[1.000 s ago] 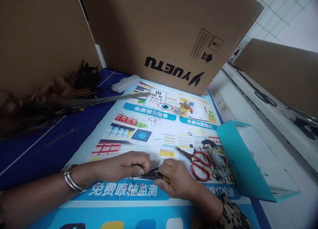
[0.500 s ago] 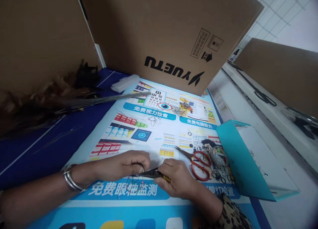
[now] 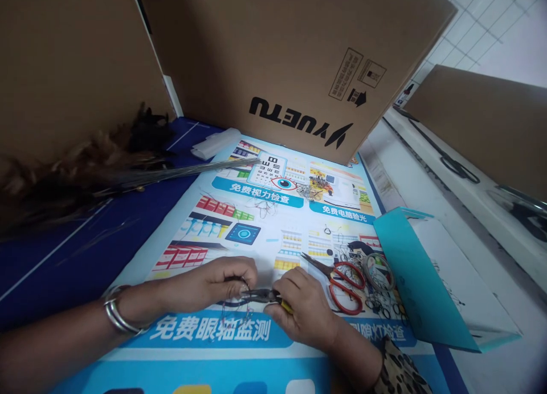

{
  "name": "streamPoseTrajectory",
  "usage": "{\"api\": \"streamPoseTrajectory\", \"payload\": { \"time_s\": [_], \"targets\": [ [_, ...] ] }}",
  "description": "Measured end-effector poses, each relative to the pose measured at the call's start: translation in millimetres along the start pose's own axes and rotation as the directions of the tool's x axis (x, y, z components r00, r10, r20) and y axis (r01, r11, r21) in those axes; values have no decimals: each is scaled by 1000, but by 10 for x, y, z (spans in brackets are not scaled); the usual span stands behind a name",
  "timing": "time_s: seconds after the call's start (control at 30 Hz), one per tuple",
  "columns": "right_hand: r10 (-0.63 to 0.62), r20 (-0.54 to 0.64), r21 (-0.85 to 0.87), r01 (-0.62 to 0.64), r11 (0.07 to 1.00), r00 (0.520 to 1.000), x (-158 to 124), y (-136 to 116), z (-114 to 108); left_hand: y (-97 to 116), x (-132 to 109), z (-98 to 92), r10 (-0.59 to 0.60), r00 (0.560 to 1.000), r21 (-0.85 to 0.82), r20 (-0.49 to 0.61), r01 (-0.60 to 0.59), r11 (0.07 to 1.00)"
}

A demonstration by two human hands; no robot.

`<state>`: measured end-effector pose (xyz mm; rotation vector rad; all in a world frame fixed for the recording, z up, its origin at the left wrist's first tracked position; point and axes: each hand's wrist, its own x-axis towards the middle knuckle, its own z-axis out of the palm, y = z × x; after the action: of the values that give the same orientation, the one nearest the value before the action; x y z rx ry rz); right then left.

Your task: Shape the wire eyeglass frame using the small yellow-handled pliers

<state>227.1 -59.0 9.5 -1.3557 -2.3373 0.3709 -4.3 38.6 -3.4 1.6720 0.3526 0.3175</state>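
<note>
My right hand (image 3: 301, 308) is wrapped around the yellow handles of a pair of pliers (image 3: 261, 295), whose dark jaws point left. At the tips of those jaws, my left hand (image 3: 226, 283) pinches a tangle of thin dark wire (image 3: 237, 316) that dangles below the fingers over the printed sheet. The exact shape of the wire piece is too fine to make out. Right of my right hand lie scissors (image 3: 348, 285) with red handles, blades pointing up and left. Beside them are a roll of tape (image 3: 379, 271) and a heap of small wire loops (image 3: 384, 304).
A turquoise box (image 3: 427, 285) lies on its side at the right. Behind stands a large cardboard box (image 3: 294, 57). Feathery stems (image 3: 106, 160) and thin wires (image 3: 205, 167) lie at the left. A wire cluster (image 3: 310, 191) rests on the printed sheet (image 3: 265, 246).
The pliers have turned slightly in my right hand, so their jaws show more broadside. Both hands stay in nearly the same place, and the left still pinches the wire.
</note>
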Motion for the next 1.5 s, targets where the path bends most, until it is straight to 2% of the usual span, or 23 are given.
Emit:
{"api": "streamPoseTrajectory", "payload": {
  "time_s": [0.1, 0.2, 0.37, 0.5, 0.7, 1.0, 1.3, 1.5],
  "targets": [
    [18, -68, 48, -14, 999, 998, 21, 3, -29, 7, -7, 2, -20, 995, 42, -100, 25, 999],
    [67, -94, 59, -62, 996, 993, 35, -2, -69, 10, -9, 1, 17, 983, 96, -184, 1, 995],
    [88, -167, 50, -81, 995, 982, 17, 3, -72, 22, -4, 7, 48, 969, 152, -242, -11, 988],
    [92, -168, 8, -92, 996, 981, -1, 20, -47, 2, -13, 8, 65, 962, 208, -266, -8, 978],
    [81, -140, -65, -91, 994, 987, 1, 14, -36, -46, -26, 23, 80, 962, 260, -261, -9, 966],
    [85, -129, -85, -96, 992, 988, 0, 8, -11, -59, -10, 44, 65, 964, 291, -257, 13, 957],
    [114, -91, -81, -121, 989, 989, -8, 4, 12, -59, -18, 52, 63, 974, 287, -217, 2, 958],
    [160, -61, 6, -160, 987, 985, -12, 18, 5, -38, -8, 60, 16, 966, 212, -257, 40, 977]
  ]
}}
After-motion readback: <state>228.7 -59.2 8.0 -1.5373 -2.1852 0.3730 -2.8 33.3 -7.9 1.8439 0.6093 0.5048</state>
